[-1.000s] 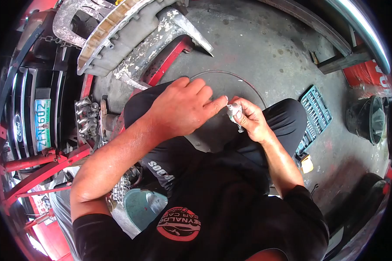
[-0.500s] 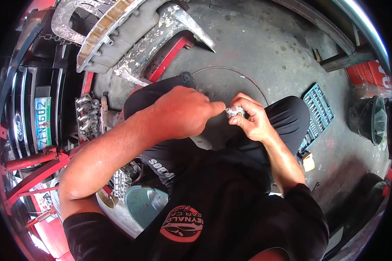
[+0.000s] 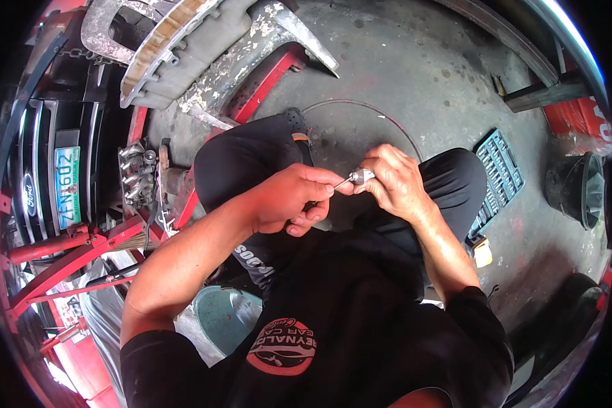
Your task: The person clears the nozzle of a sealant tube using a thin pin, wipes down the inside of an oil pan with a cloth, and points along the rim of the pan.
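My right hand (image 3: pixel 396 180) is closed around a small silver metal part (image 3: pixel 362 176), held over my lap between my knees. A thin metal rod (image 3: pixel 343 183) sticks out of that part towards my left hand (image 3: pixel 294 198). The thumb and forefinger of my left hand pinch the rod's free end, and its other fingers curl loosely below. My right fingers hide much of the silver part, so its exact kind cannot be made out.
A teal socket set case (image 3: pixel 502 173) lies beyond my right knee, with a black bucket (image 3: pixel 572 187) further right. To the left are a teal basin (image 3: pixel 214 323), metal engine parts (image 3: pixel 137 173) and a car grille (image 3: pixel 44 170). A large metal casting (image 3: pixel 207 58) stands ahead.
My left hand has turned and dropped lower, its lower fingers loosening, and more of the thin rod shows between the hands. The silver part has tilted slightly in my right hand.
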Demonstrator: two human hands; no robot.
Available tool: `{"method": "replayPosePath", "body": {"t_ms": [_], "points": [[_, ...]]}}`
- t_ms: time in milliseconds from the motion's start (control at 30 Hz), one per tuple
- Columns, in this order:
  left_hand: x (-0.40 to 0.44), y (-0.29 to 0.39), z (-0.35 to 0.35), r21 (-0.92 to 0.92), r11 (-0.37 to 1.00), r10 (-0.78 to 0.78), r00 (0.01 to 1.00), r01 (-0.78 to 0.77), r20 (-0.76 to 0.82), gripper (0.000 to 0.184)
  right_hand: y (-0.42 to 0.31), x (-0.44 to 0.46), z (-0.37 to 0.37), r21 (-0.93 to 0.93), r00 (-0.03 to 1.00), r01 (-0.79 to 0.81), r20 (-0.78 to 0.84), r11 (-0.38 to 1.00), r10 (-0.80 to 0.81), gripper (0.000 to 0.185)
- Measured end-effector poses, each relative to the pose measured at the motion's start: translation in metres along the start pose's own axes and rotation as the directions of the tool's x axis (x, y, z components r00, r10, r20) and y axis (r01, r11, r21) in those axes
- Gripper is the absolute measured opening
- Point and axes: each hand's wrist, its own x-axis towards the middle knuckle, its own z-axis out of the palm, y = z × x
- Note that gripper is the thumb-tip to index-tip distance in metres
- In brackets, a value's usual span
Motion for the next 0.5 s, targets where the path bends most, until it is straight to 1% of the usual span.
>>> {"method": "replayPosePath", "body": {"t_ms": [33, 67, 100, 133, 167, 200, 233, 267, 300, 333, 367, 400, 433, 467, 500], "points": [[0.002, -0.003, 0.000, -0.005, 1.000, -0.003, 1.000, 0.003, -0.001, 0.032, -0.002, -0.002, 0.001, 0.027, 0.999, -0.038, 0.001, 0.999, 0.038, 0.026], [0.005, -0.007, 0.000, 0.261, 0.960, 0.119, 0.992, -0.102, -0.048, 0.032, -0.001, -0.005, 0.002, 0.054, 0.998, -0.057, 0.028, 0.997, 0.055, 0.027], [0.009, -0.010, -0.002, 0.513, 0.839, 0.248, 0.967, -0.182, -0.062, 0.033, 0.000, -0.008, 0.004, 0.054, 0.998, -0.053, 0.030, 0.997, 0.051, 0.027], [0.013, -0.018, -0.007, 0.511, 0.840, 0.250, 0.966, -0.184, -0.063, 0.033, 0.000, -0.014, 0.007, 0.155, 0.987, -0.152, 0.082, 0.976, 0.140, 0.030], [0.018, -0.023, -0.010, 0.753, 0.573, 0.488, 0.873, -0.324, 0.004, 0.035, -0.001, -0.017, 0.008, 0.249, 0.965, -0.251, 0.143, 0.935, 0.221, 0.034], [0.021, -0.028, -0.013, 0.901, 0.219, 0.662, 0.735, -0.375, 0.145, 0.039, -0.004, -0.015, 0.006, 0.359, 0.953, -0.298, 0.165, 0.885, 0.254, 0.027], [0.022, -0.031, -0.016, 0.900, 0.220, 0.663, 0.734, -0.377, 0.146, 0.039, -0.005, -0.017, 0.009, 0.357, 0.953, -0.299, 0.167, 0.885, 0.254, 0.027], [0.020, -0.027, -0.015, 0.937, 0.061, 0.697, 0.686, -0.343, 0.206, 0.043, -0.005, -0.021, 0.012, 0.535, 0.908, -0.418, 0.215, 0.734, 0.360, 0.026], [0.019, -0.022, -0.013, 0.951, -0.098, 0.721, 0.637, -0.294, 0.272, 0.047, -0.005, -0.023, 0.013, 0.677, 0.850, -0.505, 0.284, 0.535, 0.444, 0.024], [0.017, -0.016, -0.012, 0.950, -0.099, 0.723, 0.635, -0.296, 0.273, 0.047, -0.008, -0.026, 0.012, 0.757, 0.801, -0.553, 0.368, 0.349, 0.472, 0.024], [0.015, -0.010, -0.011, 0.950, -0.148, 0.700, 0.649, -0.276, 0.297, 0.049, -0.008, -0.026, 0.012, 0.756, 0.802, -0.552, 0.368, 0.352, 0.470, 0.024], [0.013, -0.005, -0.010, 0.947, -0.196, 0.677, 0.663, -0.255, 0.319, 0.051, -0.007, -0.027, 0.014, 0.820, 0.807, -0.523, 0.389, 0.233, 0.445, 0.025], [0.011, -0.002, -0.009, 0.947, -0.197, 0.679, 0.661, -0.254, 0.319, 0.051, -0.005, -0.027, 0.015, 0.866, 0.813, -0.488, 0.405, 0.109, 0.418, 0.027], [0.011, 0.001, -0.008, 0.926, -0.312, 0.660, 0.653, -0.211, 0.371, 0.048, -0.004, -0.028, 0.016, 0.865, 0.813, -0.489, 0.406, 0.111, 0.418, 0.027], [0.010, 0.005, -0.007, 0.891, -0.422, 0.636, 0.647, -0.164, 0.421, 0.045, -0.002, -0.029, 0.016, 0.873, 0.813, -0.486, 0.438, 0.031, 0.384, 0.028]]}}
